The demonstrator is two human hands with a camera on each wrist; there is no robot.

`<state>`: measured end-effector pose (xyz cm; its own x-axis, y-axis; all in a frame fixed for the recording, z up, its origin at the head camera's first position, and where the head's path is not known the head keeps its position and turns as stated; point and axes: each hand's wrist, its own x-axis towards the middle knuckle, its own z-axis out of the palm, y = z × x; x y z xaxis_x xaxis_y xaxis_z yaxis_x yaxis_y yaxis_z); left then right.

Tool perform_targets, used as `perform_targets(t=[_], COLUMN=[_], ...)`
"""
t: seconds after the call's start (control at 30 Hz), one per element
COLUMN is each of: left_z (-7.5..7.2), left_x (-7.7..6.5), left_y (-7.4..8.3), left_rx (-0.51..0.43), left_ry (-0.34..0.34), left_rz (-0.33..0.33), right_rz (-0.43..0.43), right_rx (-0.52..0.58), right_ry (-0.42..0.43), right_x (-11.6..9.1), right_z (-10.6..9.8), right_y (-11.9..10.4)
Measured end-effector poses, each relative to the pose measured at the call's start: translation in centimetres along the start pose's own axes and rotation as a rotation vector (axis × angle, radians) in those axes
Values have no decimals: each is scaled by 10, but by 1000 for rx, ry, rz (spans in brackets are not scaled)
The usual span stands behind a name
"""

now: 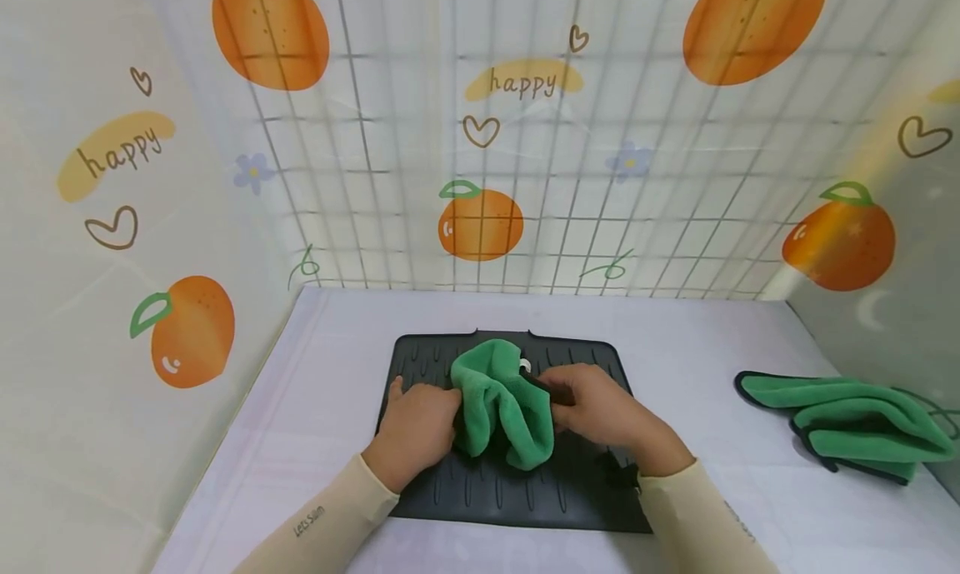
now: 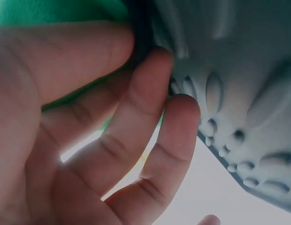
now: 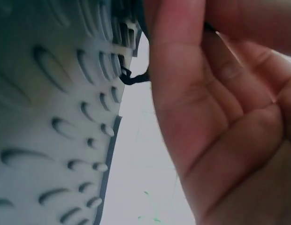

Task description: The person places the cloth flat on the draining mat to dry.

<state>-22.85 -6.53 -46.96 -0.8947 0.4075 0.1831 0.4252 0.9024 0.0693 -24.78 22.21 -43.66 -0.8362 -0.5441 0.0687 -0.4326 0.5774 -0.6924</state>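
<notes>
Bunched over the dark ridged mat point(image 1: 517, 507) is a green cloth point(image 1: 498, 399) with a black edging, its folds standing up between the two hands. My left hand point(image 1: 416, 428) pinches its left side. In the left wrist view, the thumb and fingers point(image 2: 148, 89) close on the black edging point(image 2: 141, 30), right beside the mat's raised ribs. At the cloth's right, my right hand point(image 1: 600, 403) pinches a dark edge near a small white tag point(image 1: 525, 364). A short black loop point(image 3: 134, 78) sticks out past these fingers in the right wrist view.
A second green cloth point(image 1: 870, 424) with black trim lies folded at the table's right side. The white table point(image 1: 322, 374) meets curtain-like walls printed with oranges at the back and sides. A black tie point(image 1: 618, 471) shows by the right wrist.
</notes>
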Motion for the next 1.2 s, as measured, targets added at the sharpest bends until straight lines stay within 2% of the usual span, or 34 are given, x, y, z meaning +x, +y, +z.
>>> perform_targets(t=[0.2,0.33,0.5,0.7,0.8,1.07,1.2], left_z=[-7,-13,-17,-21,-24,-24,-23], left_x=[1,2,5,6,6,6,8], left_y=[-13,-23,-35,-50,-57,-76,-84], left_rx=[-38,-64,-58,-48,-56,-80,-98], left_ry=[7,7,-16,-63,-80,-63,-42], left_rz=[-37,-80,-133,-189,-213,-287,-324], right_rz=[53,100,151,241,285,401,412], right_rx=[1,-47,-96,-106,-73,85,80], right_ry=[62,109,114,120,111,77,60], right_x=[-5,-10,-16,-23,-26,-33,-36], right_z=[-14,-27,-39,-48,-52,-60,-63], right_y=[6,8,9,11,13,19,25])
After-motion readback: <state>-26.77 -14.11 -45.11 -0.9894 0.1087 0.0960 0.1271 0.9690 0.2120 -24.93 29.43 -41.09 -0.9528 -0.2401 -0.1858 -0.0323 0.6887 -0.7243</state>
